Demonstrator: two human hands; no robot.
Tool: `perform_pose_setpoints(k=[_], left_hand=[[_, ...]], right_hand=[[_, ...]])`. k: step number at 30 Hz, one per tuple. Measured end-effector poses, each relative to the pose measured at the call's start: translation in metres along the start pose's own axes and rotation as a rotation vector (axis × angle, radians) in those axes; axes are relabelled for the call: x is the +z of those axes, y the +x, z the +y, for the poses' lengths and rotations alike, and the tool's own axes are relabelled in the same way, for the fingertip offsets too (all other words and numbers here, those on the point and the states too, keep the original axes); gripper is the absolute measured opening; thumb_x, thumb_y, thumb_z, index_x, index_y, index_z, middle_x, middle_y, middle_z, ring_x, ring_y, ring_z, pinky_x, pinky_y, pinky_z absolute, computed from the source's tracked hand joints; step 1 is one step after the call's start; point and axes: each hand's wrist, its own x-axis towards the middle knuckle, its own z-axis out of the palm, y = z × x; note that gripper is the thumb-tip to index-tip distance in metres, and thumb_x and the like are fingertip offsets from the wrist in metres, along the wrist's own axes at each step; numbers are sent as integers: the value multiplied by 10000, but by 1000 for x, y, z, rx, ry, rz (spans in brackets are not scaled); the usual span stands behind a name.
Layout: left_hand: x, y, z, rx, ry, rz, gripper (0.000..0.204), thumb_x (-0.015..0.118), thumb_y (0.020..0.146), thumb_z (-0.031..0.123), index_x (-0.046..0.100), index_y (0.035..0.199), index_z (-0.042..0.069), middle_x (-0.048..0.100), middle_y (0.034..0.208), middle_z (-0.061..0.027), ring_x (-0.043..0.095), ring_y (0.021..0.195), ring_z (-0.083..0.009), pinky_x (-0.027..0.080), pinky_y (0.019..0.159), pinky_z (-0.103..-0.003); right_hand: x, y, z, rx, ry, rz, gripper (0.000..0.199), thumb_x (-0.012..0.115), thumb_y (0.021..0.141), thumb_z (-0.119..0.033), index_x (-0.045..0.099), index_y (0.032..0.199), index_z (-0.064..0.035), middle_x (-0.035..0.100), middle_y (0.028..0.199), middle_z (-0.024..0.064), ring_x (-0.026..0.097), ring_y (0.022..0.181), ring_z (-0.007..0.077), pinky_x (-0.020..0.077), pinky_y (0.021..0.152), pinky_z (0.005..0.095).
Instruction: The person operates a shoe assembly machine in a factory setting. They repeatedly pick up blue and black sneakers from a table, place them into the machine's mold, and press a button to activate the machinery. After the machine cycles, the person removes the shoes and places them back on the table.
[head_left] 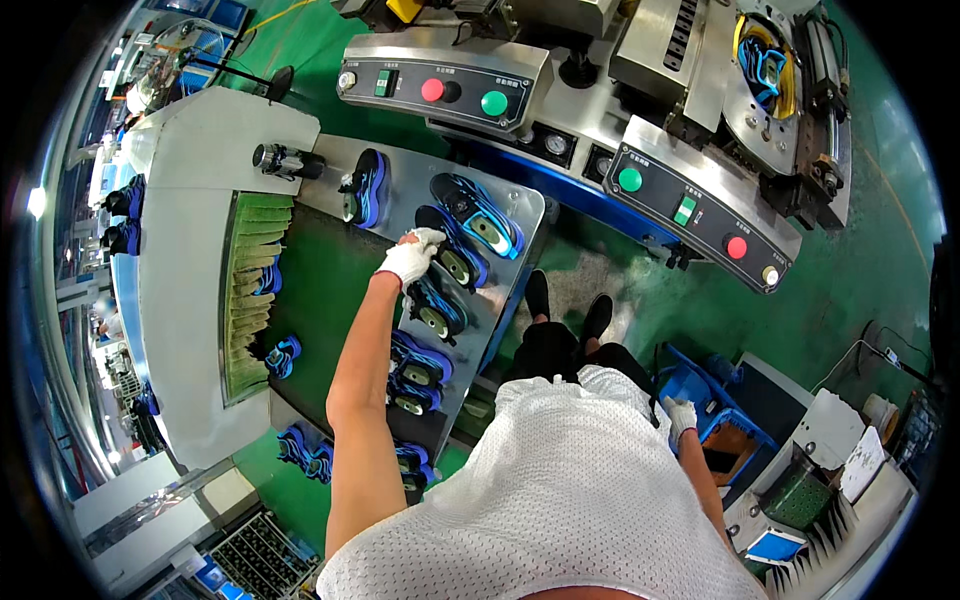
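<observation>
My left hand [409, 257], in a white glove, reaches over the metal side table [517, 203]. Its fingers curl closed at the edge of a dark shoe with a blue-purple sole [456, 258]. Beside that shoe, a black and bright blue shoe [480, 215] lies on its side, and another shoe [437, 308] lies just nearer to me. A dark shoe with a purple sole [369, 188] rests farther left. My right hand [681, 416], also gloved, hangs low by my side near a blue crate [752, 428]; its fingers look loosely extended, with nothing visible in them.
Ahead stands a machine with two control panels [440, 88] [700, 205] bearing coloured buttons. At left, a pale machine housing [185, 330] has a green strip curtain [258, 295], with shoes on a dark belt [320, 300]. More shoes [418, 370] line the table's near part.
</observation>
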Motion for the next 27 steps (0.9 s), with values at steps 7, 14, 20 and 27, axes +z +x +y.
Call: perform_pose_setpoints(k=[7,14,20,27], left_hand=[[2,-1,-4,46,55,30,317,552,982,109,671,1272,60,674,1268,-136,650,1158,-276,502,1003,-368],[-2,-33,-44,-69,-228,168,395,557,1016,234,603,1364,55,674,1302,-155,633,1218,-269,474,1053,-368],[-17,-115,-12,-23,-63,173,517,707,884,366,636,1303,72,647,1286,-175,622,1197,-355,482,1033,-406],[57,-127,-65,34,-87,420,354,751,866,247,671,1187,120,612,1191,-119,632,1108,-314,512,927,-427]], right_hand=[[-14,32,-59,-326,-396,67,394,565,989,-433,759,1077,-102,747,840,122,720,730,270,552,655,386],[7,50,-122,-279,136,10,443,651,971,-364,709,1235,-12,753,1136,145,709,1018,219,554,846,335],[43,-33,-239,-533,-224,18,579,721,928,-355,623,1347,33,707,1225,173,672,1035,227,530,885,331],[138,-142,-426,-929,-475,-133,755,706,873,-471,533,1437,-1,596,1413,235,573,1315,359,435,1104,408]])
